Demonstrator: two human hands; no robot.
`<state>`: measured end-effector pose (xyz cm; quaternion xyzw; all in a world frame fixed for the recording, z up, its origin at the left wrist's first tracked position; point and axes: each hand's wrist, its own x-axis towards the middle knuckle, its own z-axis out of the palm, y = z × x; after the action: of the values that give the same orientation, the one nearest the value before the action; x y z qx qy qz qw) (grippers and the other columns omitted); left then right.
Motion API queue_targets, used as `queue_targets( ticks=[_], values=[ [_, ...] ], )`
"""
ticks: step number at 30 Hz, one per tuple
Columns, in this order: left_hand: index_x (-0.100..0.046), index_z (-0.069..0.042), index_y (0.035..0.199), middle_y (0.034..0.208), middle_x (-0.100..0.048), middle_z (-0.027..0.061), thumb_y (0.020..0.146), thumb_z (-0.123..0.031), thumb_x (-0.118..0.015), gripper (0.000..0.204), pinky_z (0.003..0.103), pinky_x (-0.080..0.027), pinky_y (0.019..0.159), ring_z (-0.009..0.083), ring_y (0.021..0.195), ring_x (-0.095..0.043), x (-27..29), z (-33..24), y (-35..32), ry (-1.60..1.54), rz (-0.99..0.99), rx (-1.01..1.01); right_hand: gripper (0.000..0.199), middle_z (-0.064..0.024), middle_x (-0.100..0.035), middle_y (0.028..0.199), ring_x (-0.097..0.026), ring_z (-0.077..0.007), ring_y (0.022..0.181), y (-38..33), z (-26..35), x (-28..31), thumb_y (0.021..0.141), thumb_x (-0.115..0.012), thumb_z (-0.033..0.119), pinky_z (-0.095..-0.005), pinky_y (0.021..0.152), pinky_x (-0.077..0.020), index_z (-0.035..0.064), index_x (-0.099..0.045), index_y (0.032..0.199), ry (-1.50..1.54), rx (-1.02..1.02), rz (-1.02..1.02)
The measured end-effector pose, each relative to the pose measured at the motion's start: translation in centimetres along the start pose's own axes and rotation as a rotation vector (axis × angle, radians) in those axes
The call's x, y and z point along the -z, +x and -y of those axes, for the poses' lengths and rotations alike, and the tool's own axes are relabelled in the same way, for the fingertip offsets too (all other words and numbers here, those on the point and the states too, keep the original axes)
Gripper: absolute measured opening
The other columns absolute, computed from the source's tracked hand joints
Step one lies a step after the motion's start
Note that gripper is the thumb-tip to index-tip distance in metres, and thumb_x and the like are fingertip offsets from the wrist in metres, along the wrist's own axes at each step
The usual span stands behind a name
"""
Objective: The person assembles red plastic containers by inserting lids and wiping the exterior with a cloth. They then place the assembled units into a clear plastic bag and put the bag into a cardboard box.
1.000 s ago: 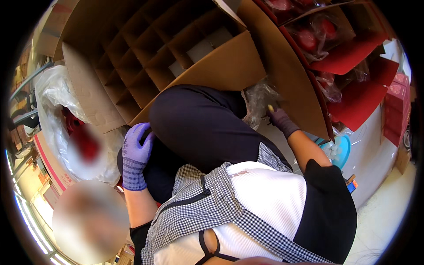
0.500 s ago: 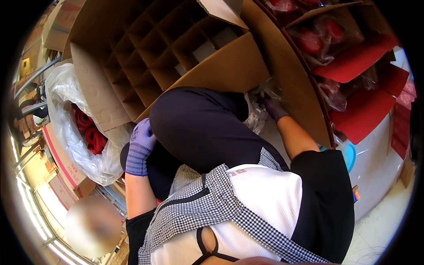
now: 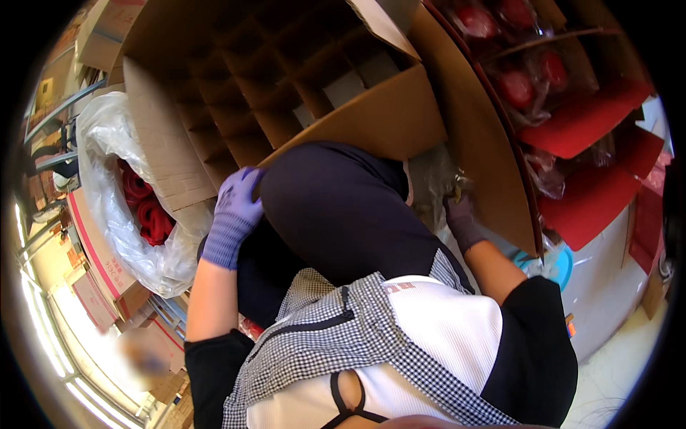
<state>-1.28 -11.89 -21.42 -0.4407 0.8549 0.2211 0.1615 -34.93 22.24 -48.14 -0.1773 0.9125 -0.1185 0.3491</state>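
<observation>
A large brown carton (image 3: 389,114) with a grid of cardboard dividers lies tilted in front of my knees. My left hand (image 3: 239,200), in a light purple knitted glove, is closed over the carton's near left corner beside my knee. Some of its fingertips are hidden. Low on the right, my right hand (image 3: 462,218), in a darker-looking glove, reaches between my leg and a tall cardboard panel (image 3: 475,136). Its fingers close on crumpled clear plastic (image 3: 439,175), and a small yellowish patch shows at the fingertips.
On the left, a box lined with a clear plastic bag (image 3: 107,136) holds red rolls (image 3: 153,218). Open red-flapped boxes (image 3: 582,207) with plastic-wrapped red items stand at the right. A blue basin (image 3: 561,268) sits beneath them. Cartons and metal rails fill the far left.
My right hand has drawn back toward me, with clear plastic at its fingers. My left hand has shifted up along the carton's corner. The whole view has moved slightly.
</observation>
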Motion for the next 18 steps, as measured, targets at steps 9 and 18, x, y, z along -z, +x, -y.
queue_targets(
  ticks=[9,18],
  values=[
    [-0.07,-0.016,0.114,0.119,-0.069,0.0073,0.086,-0.047,-0.07,0.042,0.041,-0.052,0.094,0.027,0.11,-0.067,-7.4,0.1,12.8,0.31,0.149,0.099,0.05,-0.021,-0.066,0.125,-0.065,-0.0321,0.111,8.7,13.2,-2.1,0.092,-0.061,0.034,-0.0393,0.096,-0.05,0.0049,-0.06,0.132,0.54,0.335,0.257],
    [-0.076,-0.011,0.104,0.102,-0.073,0.014,0.08,-0.05,-0.077,0.047,0.041,-0.052,0.089,0.0307,0.099,-0.069,10.5,-4.0,9.6,-0.032,-0.097,0.175,0.05,-0.016,-0.054,0.144,-0.05,-0.0328,0.133,8.7,26.4,-5.6,0.1,-0.057,0.033,-0.0403,0.11,-0.041,0.008,-0.051,0.143,-0.211,1.194,0.575]
  ],
)
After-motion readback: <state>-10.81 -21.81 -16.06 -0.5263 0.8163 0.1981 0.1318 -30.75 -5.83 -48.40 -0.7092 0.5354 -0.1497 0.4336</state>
